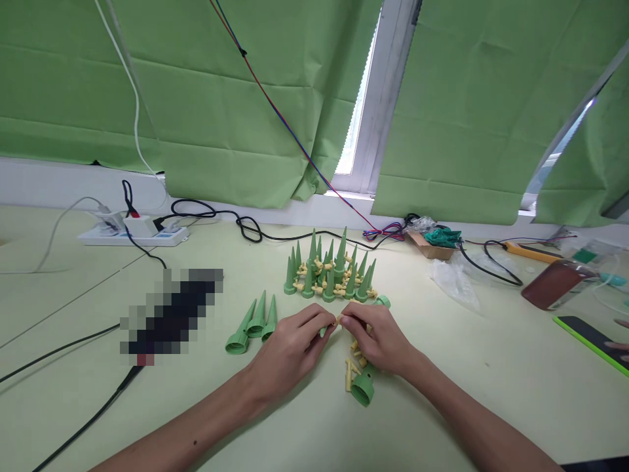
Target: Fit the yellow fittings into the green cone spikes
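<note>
My left hand [295, 344] is closed on a small green piece, whose tip shows below its fingers. My right hand [376, 334] pinches a small yellow piece [339, 320] where the fingertips of both hands meet. Beyond the hands stands a group of green cones [329, 282] with yellow fittings on their sides. Three plain green cones [239, 337] are left of my left hand. Loose yellow fittings [348, 375] and a green cone with its open base [362, 391] towards me lie beside and below my right hand, which partly hides them.
A power strip [132, 236] and black cables are at the back left, near a blurred dark object [170, 314]. On the right are a small cardboard box [432, 249], plastic bags [457, 282], a reddish bottle [559, 283] and a green-edged phone [592, 341] with another person's fingers.
</note>
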Tool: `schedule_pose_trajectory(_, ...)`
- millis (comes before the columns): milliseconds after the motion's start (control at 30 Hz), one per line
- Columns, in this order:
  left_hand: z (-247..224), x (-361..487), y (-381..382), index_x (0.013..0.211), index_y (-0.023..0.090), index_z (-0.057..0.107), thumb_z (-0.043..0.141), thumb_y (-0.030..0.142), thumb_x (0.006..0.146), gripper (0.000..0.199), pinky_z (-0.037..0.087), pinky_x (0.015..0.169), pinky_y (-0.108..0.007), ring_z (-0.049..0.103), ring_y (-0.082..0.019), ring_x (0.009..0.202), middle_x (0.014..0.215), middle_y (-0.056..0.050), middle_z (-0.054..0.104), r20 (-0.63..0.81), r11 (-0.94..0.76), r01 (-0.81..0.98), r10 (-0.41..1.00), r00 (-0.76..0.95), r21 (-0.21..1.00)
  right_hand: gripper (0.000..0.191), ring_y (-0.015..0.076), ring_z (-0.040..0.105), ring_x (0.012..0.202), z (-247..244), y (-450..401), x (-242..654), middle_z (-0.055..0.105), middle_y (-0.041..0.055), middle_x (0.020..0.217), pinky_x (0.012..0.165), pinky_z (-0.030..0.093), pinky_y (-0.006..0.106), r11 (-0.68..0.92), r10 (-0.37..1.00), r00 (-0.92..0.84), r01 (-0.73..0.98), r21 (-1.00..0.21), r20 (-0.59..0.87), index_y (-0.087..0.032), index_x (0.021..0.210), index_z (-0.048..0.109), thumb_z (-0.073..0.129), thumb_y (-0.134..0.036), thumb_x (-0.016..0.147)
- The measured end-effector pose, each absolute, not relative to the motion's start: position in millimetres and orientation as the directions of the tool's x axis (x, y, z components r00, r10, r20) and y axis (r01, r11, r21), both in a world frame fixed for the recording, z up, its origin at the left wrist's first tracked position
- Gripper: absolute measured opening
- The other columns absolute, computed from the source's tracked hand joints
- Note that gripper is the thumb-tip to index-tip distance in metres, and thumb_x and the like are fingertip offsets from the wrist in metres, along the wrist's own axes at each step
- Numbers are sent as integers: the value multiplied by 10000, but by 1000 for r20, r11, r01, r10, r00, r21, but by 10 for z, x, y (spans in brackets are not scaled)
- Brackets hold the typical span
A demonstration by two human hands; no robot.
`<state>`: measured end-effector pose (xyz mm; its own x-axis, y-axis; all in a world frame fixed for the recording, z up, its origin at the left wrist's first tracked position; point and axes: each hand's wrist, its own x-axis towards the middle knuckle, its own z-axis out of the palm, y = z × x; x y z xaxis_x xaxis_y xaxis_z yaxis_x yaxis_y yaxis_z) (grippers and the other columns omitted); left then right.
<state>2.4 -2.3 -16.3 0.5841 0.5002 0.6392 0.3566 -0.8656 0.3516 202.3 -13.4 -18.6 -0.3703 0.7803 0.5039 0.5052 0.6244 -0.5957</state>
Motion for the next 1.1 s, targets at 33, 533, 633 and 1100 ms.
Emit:
schedule_pose_trajectory(33,-159,26,-25,1022,184,566,477,89,955,147,445,662,-217,578,-116,761,926,-27,619,641,-866,358,499,584,349,241,113,416,556,-187,-132,2021,470,-29,617,552,313,238,624,780,-370,506,-595,504,-191,745,507,447,-213,977)
schedule_pose_trajectory(533,-169,16,-36,1023,183,566,481,62,940,169,445,665,-227,571,-127,768,922,-35,614,639,-874,356,486,596,332,341,109,342,530,-219,-130,2011,365,-47,582,543,257,250,603,796,-372,547,-580,477,-203,671,322,391,-252,1001)
schedule_pose_trajectory(633,-168,17,-35,1023,184,565,477,58,938,175,445,662,-229,568,-128,761,922,-36,613,642,-877,354,480,598,325,341,109,339,526,-222,-124,2003,362,-47,579,541,253,253,602,797,-370,549,-580,477,-203,670,320,388,-248,1001)
schedule_pose_trajectory(1100,-167,2,-28,1020,185,571,459,59,936,189,439,631,-227,564,-129,732,888,-31,607,631,-879,368,475,613,305,336,106,342,522,-226,-140,1986,362,-48,578,536,258,252,612,788,-361,553,-566,499,-201,670,330,400,-230,997)
